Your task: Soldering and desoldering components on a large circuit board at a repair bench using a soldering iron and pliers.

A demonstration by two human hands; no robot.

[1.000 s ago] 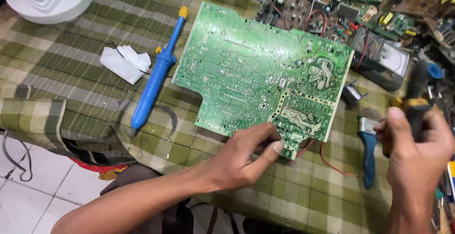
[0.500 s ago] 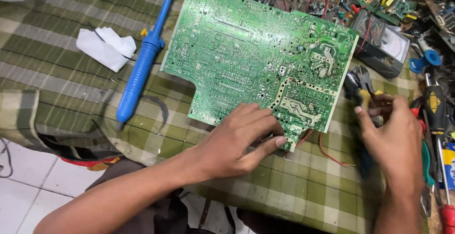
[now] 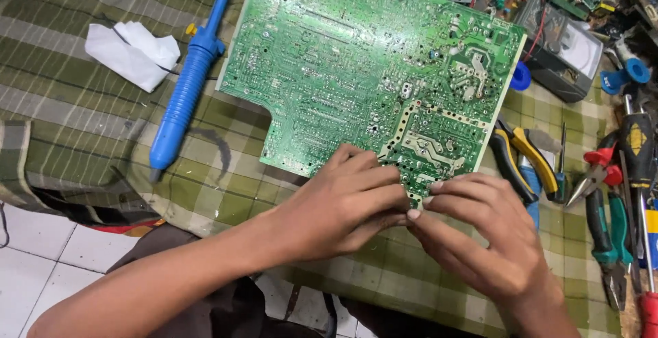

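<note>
The left hand [image 3: 343, 204] lies with curled fingers on the near edge of the green circuit board [image 3: 370, 71], and the right hand [image 3: 480, 242] meets it from the 3 o'clock side. The fingertips of both hands come together at the near right corner of the board. I cannot tell if they pinch some small part there, because the fingers hide it. Neither hand holds a tool.

The board lies solder side up on the checked green cloth [image 3: 68, 105]. From the hands it spreads toward 12 o'clock, and its long axis runs about from 10 to 4 o'clock. Both hands are equally near to its corner.

At 9 to 10 o'clock from the left hand lies a blue desoldering pump [image 3: 188, 81], and beyond it a white tissue [image 3: 130, 50]. At 2 o'clock from the right hand lie yellow-handled pliers [image 3: 524, 160].

Half a second ago the right hand was apart from the board, near the tools; now it touches the left fingertips.
</note>
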